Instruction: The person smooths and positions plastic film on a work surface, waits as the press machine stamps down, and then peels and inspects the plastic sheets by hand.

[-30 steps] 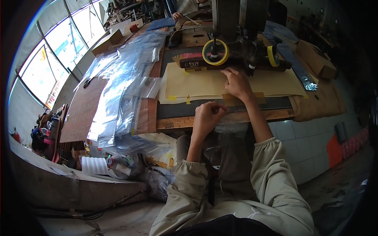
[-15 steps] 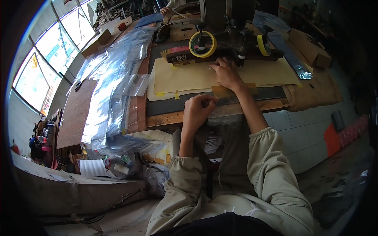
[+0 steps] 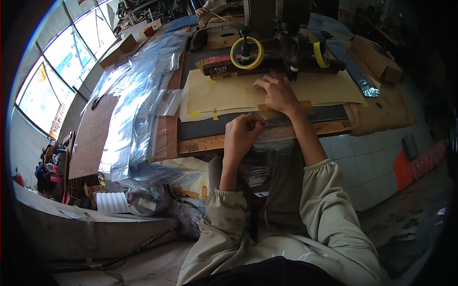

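My left hand is just above the front edge of the workbench, its thumb and fingers curled together; anything between them is too small or hidden to make out. Beside it, a piece of clear plastic film lies over the bench edge; I cannot tell whether the hand holds it. My right hand rests over the yellowish sheet, fingers bent and somewhat apart, pointing left and away from me. Under its wrist is a strip of brown tape. The dark press bar sits just beyond the fingertips.
Two yellow tape rolls hang on the press. Stacked clear plastic sleeves cover the bench's left side. A cardboard box stands at right, brown paper below it. Another person's hand shows at the far side.
My right hand has drawn back slightly toward me from the press bar. My left hand stays almost in place, still curled. The view has shifted a little.
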The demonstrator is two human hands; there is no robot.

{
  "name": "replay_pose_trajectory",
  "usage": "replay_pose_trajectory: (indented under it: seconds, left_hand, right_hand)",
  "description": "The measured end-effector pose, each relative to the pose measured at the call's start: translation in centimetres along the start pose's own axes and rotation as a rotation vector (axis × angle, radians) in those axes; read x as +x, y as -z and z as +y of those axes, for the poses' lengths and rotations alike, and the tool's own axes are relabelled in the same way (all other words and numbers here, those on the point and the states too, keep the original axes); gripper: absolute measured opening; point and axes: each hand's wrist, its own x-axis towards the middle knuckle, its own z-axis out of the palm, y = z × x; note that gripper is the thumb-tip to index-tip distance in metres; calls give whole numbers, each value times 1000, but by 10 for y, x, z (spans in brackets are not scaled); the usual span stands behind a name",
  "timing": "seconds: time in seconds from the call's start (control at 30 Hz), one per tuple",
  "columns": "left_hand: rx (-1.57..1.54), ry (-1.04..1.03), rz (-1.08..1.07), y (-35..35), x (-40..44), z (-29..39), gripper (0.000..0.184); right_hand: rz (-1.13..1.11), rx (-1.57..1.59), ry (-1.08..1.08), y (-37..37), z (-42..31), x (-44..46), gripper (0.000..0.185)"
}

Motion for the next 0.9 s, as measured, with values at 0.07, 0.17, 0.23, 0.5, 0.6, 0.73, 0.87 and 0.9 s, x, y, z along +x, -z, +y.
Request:
replay_pose_trajectory:
  seconds: [0.07, 0.17, 0.23, 0.5, 0.6, 0.73, 0.87, 0.9]
  left_hand:
    - [-5, -16, 3, 0, 0, -1, 15]
    - [-23, -86, 44, -4, 1, -9, 16]
    - [-33, -109, 56, -5, 1, -10, 17]
    - [-47, -85, 41, -4, 0, -8, 16]
    - [-18, -71, 30, -3, 0, -6, 14]
    - [81, -138, 83, -3, -4, -4, 20]
    - [451, -140, 203, 0, -5, 2, 25]
    - [602, -70, 194, 6, -5, 7, 25]
  right_hand:
    - [-85, -66, -12, 2, -3, -3, 45]
    - [-192, -113, -22, 10, -10, -3, 52]
    - [-227, -104, -44, 11, -14, -6, 53]
    - [-286, -139, -56, 5, -16, -8, 53]
    - [-314, -175, -34, 9, -19, -9, 50]
    - [-324, -176, -62, 12, -27, -11, 47]
    - [-351, -175, -115, 20, -43, -12, 56]
    - [-359, -174, -128, 19, -44, -15, 61]
